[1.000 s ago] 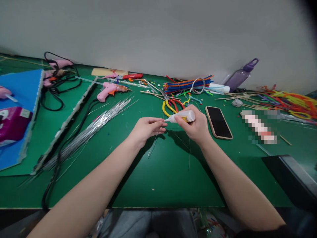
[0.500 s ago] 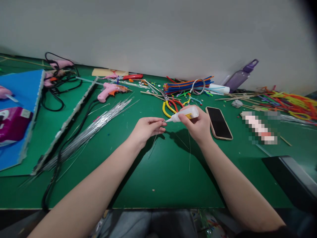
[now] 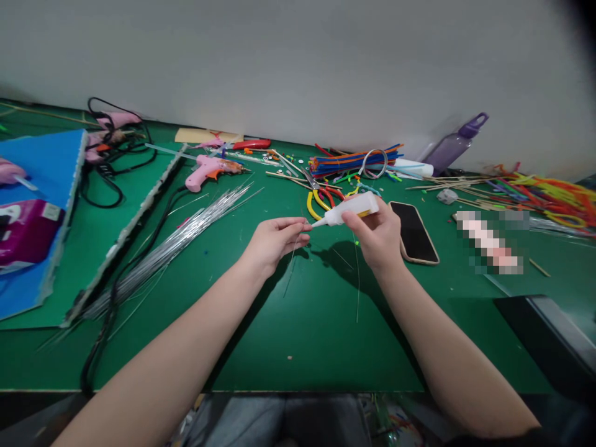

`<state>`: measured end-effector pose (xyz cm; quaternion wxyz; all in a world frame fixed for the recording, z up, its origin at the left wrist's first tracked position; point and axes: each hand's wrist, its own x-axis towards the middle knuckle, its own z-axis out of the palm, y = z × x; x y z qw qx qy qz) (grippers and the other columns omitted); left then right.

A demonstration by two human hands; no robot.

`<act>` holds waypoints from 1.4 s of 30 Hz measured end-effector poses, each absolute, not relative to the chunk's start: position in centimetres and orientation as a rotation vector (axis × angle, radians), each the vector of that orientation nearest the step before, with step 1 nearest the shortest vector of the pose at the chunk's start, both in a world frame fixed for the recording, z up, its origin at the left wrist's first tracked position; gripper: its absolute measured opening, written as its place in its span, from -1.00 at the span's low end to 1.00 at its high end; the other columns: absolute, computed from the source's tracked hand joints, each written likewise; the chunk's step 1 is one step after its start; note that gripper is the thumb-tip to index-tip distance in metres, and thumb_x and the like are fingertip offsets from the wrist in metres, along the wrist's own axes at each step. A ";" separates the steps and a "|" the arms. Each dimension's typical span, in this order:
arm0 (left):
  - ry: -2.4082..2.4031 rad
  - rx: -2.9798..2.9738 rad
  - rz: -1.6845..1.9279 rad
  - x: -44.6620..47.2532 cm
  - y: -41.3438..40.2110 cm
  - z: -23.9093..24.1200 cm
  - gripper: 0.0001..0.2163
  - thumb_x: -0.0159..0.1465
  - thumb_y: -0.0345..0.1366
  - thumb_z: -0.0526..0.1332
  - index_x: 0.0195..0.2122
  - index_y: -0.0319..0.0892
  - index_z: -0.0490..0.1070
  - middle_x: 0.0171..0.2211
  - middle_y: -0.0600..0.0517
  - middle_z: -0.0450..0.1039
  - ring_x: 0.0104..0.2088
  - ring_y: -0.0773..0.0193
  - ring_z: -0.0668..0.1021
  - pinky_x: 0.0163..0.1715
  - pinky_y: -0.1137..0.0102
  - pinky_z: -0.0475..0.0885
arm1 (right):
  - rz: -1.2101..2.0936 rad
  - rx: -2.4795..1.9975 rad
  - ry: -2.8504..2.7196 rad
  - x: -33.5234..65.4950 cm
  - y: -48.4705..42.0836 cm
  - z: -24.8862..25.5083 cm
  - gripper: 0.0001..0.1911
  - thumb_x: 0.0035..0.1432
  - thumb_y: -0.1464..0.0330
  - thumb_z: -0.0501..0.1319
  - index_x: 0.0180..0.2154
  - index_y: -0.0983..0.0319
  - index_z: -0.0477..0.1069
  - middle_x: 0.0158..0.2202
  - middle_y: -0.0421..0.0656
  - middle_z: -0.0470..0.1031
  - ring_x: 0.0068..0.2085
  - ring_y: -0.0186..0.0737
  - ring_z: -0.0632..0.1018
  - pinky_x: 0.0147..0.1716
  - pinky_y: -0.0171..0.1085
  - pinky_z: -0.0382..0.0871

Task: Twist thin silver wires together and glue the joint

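While the right hand [image 3: 379,236] is closed around the body of the glue bottle [image 3: 354,208], the bottle lies nearly level above the green table [image 3: 302,335], with its tapered nozzle pointing toward the left hand [image 3: 274,239]. The nozzle tip is at, or just short of, the left fingertips [image 3: 305,226]; contact cannot be confirmed. The bottle is white with a yellow label, and its fill level cannot be read through the wall.

The left hand is pinched, thumb against fingers, on a thin wire [image 3: 292,261]. The wire hangs from the pinch down toward the table and is very fine, so its upper end is hard to make out. A second loose wire [image 3: 357,292] lies on the table below the right wrist, apart from both hands.

Surrounding items:
- A phone [image 3: 414,231] lies face up just beside the right hand, on its outer side.
- Yellow-handled scissors [image 3: 316,202] lie just behind the nozzle.
- A bundle of silver wires [image 3: 177,242] fans across the table to the left of the left hand.
- A pink glue gun [image 3: 207,169] lies beyond that bundle, near the wall.
- A purple water bottle [image 3: 454,146] leans tilted at the wall, cap uppermost; its contents cannot be determined.
- A bundle of coloured pipe cleaners [image 3: 349,160] lies near the wall behind the scissors.
- A blue board [image 3: 41,186] at the far left carries a purple packet [image 3: 25,233].
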<state>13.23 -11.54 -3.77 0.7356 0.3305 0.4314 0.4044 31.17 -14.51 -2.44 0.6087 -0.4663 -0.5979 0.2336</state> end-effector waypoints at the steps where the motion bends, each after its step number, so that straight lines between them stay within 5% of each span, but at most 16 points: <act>1: 0.946 0.722 0.890 13.2 -11.5 -3.8 -0.89 0.17 -0.52 0.26 -0.26 -0.34 0.50 -0.34 -0.07 0.57 -0.51 0.45 0.55 -0.30 0.44 0.53 | 0.527 -1.066 -1.340 31.3 -14.4 -2.6 -0.71 0.01 0.14 0.33 -0.27 0.15 0.42 -0.32 -0.16 0.51 -0.28 -0.20 0.55 -0.25 -0.17 0.50; 26: 0.882 0.740 0.863 13.1 -11.4 -4.3 -0.69 0.04 -0.41 0.42 -0.17 -0.31 0.48 -0.28 -0.10 0.59 -0.37 0.33 0.62 -0.18 0.37 0.53 | 0.659 -1.116 -1.427 30.8 -15.1 -2.1 -0.59 -0.10 -0.01 0.33 -0.38 0.17 0.40 -0.42 -0.18 0.46 -0.39 -0.24 0.50 -0.37 -0.19 0.46; 35: 0.899 0.745 0.869 13.0 -11.5 -4.3 -0.72 0.06 -0.45 0.39 -0.18 -0.34 0.47 -0.32 -0.10 0.59 -0.36 0.31 0.62 -0.18 0.37 0.54 | 0.602 -1.066 -1.304 32.3 -14.1 -3.6 -0.62 0.10 0.00 0.15 -0.24 0.16 0.32 -0.32 -0.11 0.44 -0.35 -0.19 0.52 -0.47 -0.22 0.42; 42: 0.913 0.759 0.836 13.2 -11.6 -4.0 -0.83 0.13 -0.49 0.31 -0.22 -0.33 0.48 -0.29 -0.11 0.59 -0.37 0.31 0.63 -0.20 0.38 0.54 | 0.374 -1.151 -1.390 30.9 -14.7 -2.8 -0.69 0.04 0.11 0.30 -0.27 0.14 0.35 -0.30 -0.12 0.47 -0.28 -0.18 0.54 -0.30 -0.19 0.47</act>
